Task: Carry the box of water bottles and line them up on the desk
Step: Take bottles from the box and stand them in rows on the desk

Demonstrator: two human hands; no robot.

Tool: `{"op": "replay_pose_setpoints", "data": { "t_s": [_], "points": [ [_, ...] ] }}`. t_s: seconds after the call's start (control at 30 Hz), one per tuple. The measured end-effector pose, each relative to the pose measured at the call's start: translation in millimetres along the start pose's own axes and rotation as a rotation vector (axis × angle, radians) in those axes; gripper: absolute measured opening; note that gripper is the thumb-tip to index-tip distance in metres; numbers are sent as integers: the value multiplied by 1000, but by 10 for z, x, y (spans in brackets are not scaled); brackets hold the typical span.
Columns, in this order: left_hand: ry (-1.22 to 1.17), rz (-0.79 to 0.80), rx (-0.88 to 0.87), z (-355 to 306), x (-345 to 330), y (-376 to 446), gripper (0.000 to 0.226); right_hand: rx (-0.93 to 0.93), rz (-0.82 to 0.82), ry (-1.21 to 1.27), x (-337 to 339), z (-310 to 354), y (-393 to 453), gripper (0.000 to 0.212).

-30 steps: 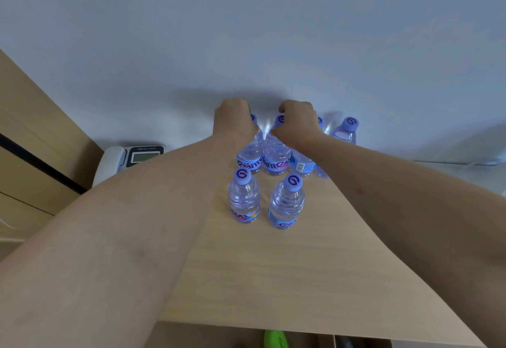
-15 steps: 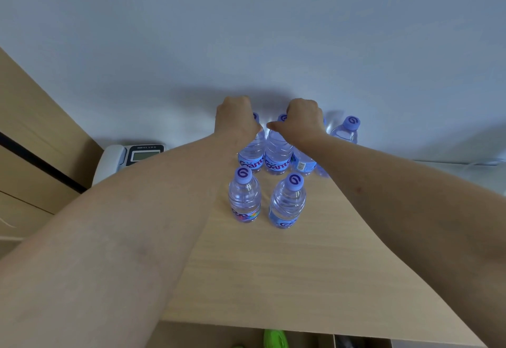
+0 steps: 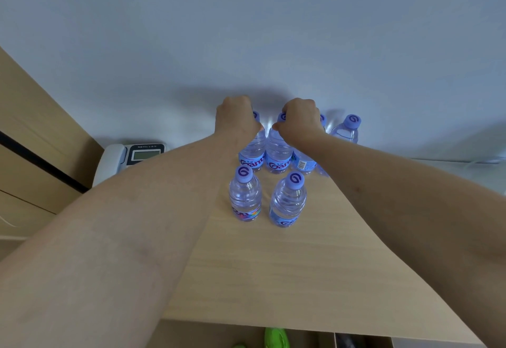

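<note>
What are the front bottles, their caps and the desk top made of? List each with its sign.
Front bottles: clear, glossy plastic, ribbed; the desk shows through.
Caps: opaque, matte purple plastic, likely, with a printed swirl.
Desk top: pale wood grain, matte; wood or laminate, cannot tell.

Bottle labels (image 3: 279, 165) show partial blue "Gan" lettering.

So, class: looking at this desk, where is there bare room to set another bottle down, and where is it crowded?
Free: the wide bare wood of the desk between the two front bottles and the near edge. Crowded: the back row along the wall, where the left hand and right hand grip bottle tops.
</note>
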State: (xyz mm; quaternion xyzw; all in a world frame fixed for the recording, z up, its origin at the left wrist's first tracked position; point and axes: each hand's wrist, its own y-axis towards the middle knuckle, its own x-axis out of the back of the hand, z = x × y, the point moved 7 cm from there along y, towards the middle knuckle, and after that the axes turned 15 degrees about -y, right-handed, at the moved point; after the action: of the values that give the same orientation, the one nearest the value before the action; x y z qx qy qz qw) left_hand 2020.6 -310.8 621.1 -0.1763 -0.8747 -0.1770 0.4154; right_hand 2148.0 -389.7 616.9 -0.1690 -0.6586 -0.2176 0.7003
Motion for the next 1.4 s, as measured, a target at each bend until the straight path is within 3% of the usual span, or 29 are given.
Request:
{"op": "replay_pose_setpoints", "data": {
  "t_s": [0.17,0.27,0.43,0.63,0.8,0.93,1.07,1.4],
  "points": [
    [-11,49,3,-22,8,-43,20,19,16,32,45,-7,-58,53],
    [-21,76,15,-63,51,-91,22,28,-18,91,129,-70,-116,33],
    [7,-54,-118,-398,211,-148,36,-70,-138,152,415,-404,-161,29],
    [-43,121,-376,-991,-116,-255,28,-197,-99,33,447,-923,-194,23],
    [156,171,-398,-1182,-412,-203,35,-231,-52,-15,360,-1179,-140,21],
    [293,287,-433,-1220,-587,-177,31,-248,-8,1,276,-1342,-99,40],
    [289,336,-434,-1235,-693,-190,17,-225,-18,48,203,-1393,-64,42],
    [314,388,-492,-1304,-788,-163,20,-242,-7,71,138,-1434,-6,45]
  ]
}}
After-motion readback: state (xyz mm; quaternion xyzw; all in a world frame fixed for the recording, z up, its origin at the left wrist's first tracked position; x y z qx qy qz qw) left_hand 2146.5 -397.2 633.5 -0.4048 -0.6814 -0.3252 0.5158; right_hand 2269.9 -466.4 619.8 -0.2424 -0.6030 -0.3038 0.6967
